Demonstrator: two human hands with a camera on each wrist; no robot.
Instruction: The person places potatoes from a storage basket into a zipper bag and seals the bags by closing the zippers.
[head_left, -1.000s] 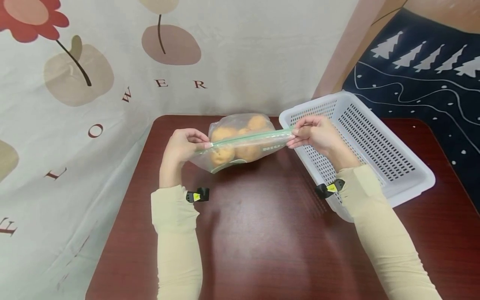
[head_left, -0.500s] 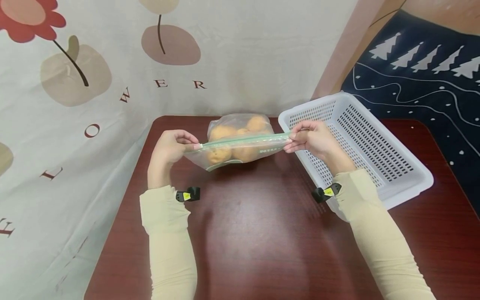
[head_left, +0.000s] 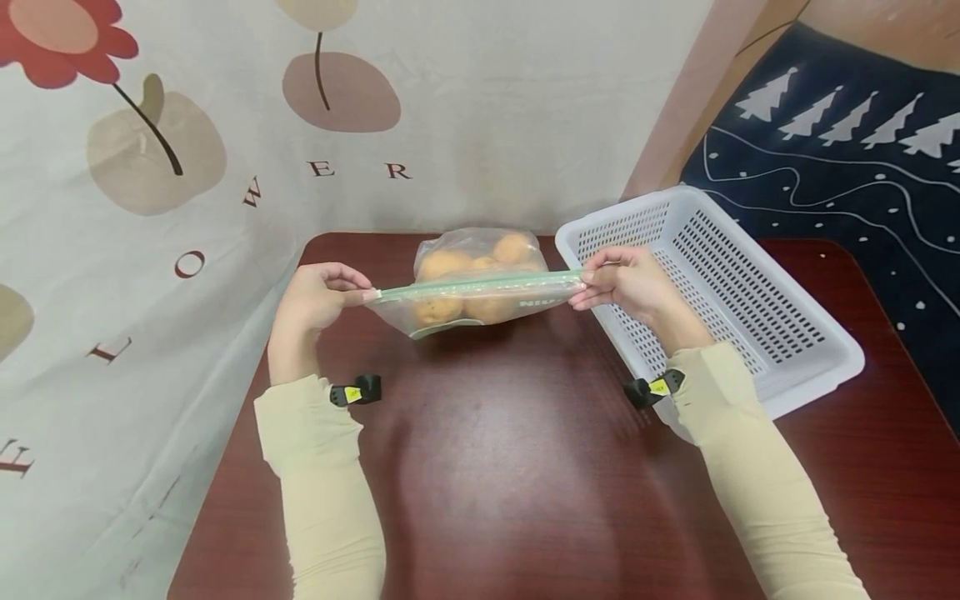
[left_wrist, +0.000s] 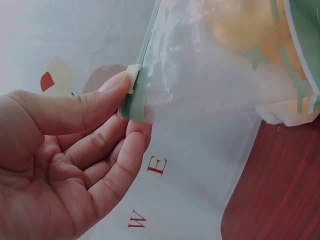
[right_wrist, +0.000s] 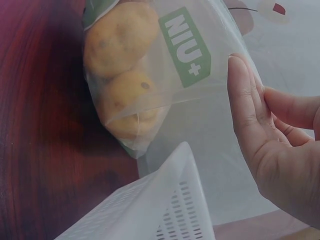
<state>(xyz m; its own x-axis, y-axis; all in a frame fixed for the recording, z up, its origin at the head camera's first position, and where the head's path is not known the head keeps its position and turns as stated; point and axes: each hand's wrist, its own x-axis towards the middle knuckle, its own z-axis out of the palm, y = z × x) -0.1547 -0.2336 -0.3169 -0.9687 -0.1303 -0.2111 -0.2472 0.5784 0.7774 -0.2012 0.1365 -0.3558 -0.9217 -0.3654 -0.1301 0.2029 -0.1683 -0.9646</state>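
Note:
A clear zip bag (head_left: 517, 310) with a green seal strip (head_left: 480, 287) holds several yellowish potatoes (right_wrist: 122, 40) and sits at the back of the table. My left hand (head_left: 315, 298) pinches the small white slider (left_wrist: 133, 76) between thumb and fingers, at the strip's left end. At the opposite end, my right hand (head_left: 633, 287) pinches the bag's top corner with thumb against fingers. Between both hands the strip is stretched nearly straight. In the right wrist view, the bag's green NIU+ label (right_wrist: 185, 47) faces the camera.
A white perforated basket (head_left: 813, 387) stands on the right, partly beneath my right hand and forearm. The dark red wooden table (head_left: 487, 467) runs back to a hanging cloth (head_left: 510, 125) printed with flowers and letters.
My left hand has moved left, taking the slider along the seal strip to its left end. The right hand has barely shifted and keeps its pinch. The basket stays put.

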